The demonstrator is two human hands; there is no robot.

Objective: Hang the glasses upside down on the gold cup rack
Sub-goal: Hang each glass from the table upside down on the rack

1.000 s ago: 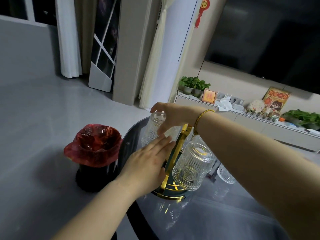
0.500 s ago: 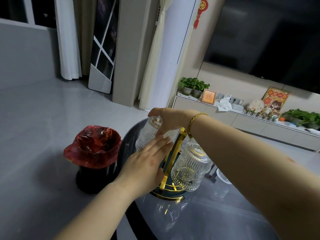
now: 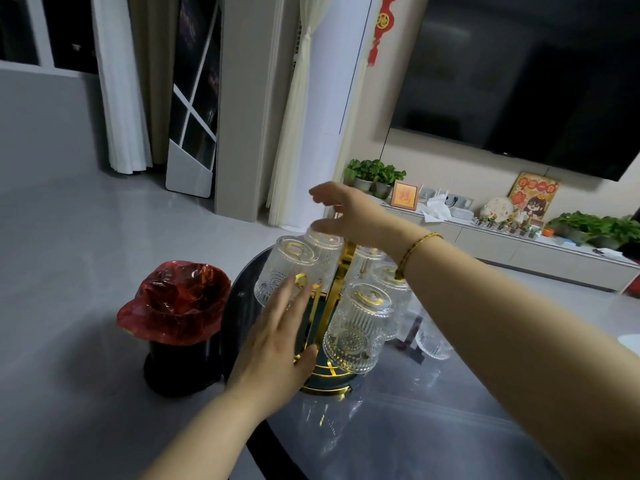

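Observation:
The gold cup rack [image 3: 341, 268] stands on a dark round base [image 3: 325, 381] near the table's left edge. Several ribbed clear glasses hang upside down on it: one at the left [image 3: 282, 271], one at the front [image 3: 356, 327], others behind. My right hand [image 3: 349, 211] hovers just above the rack's top with fingers spread, holding nothing. My left hand [image 3: 277, 341] lies flat, fingers extended, against the rack's left side below the left glass. One more glass [image 3: 433, 339] stands on the table to the right of the rack.
A black bin with a red liner [image 3: 176, 317] stands on the floor left of the dark glass table [image 3: 433, 427]. A small dark stand [image 3: 412, 342] sits beside the loose glass. A low cabinet with plants lines the far wall.
My right hand has let go of the left glass, which now hangs on the rack, and has risen with its fingers opened. My left hand has stayed against the rack.

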